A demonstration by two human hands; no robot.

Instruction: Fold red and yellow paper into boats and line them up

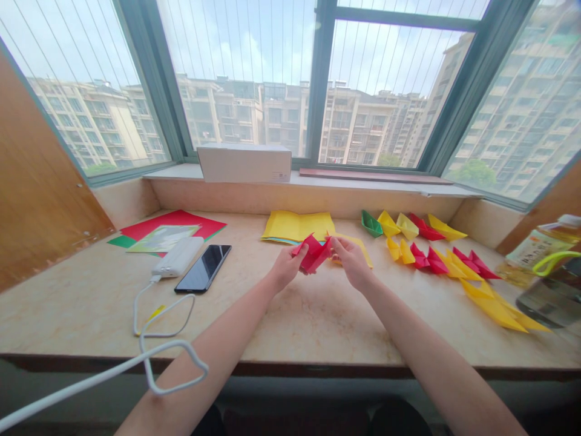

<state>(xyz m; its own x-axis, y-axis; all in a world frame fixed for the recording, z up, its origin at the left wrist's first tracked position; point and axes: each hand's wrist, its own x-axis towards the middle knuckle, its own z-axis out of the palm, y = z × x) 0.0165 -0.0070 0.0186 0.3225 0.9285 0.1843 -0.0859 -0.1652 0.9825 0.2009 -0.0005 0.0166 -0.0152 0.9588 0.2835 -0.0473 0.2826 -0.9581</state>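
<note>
A partly folded piece of red paper [314, 255] is held up between my two hands, over the middle of the stone-like counter. My left hand [287, 266] pinches its left side, thumb on top. At the upper right corner, the fingers of my right hand [348, 259] are closed on the paper's edge. Right behind the hands lie a stack of yellow paper [297, 225] and a separate yellow sheet [363, 251], partly hidden by my right hand.
Folded paper boats [424, 229] in green, yellow and red stand at the right, beside a bottle [540, 248] and a dark container [556, 293]. Leftward lie a phone [203, 269], a white power bank [179, 257] with cable, and red sheets [181, 219]. A white box [245, 165] sits on the sill.
</note>
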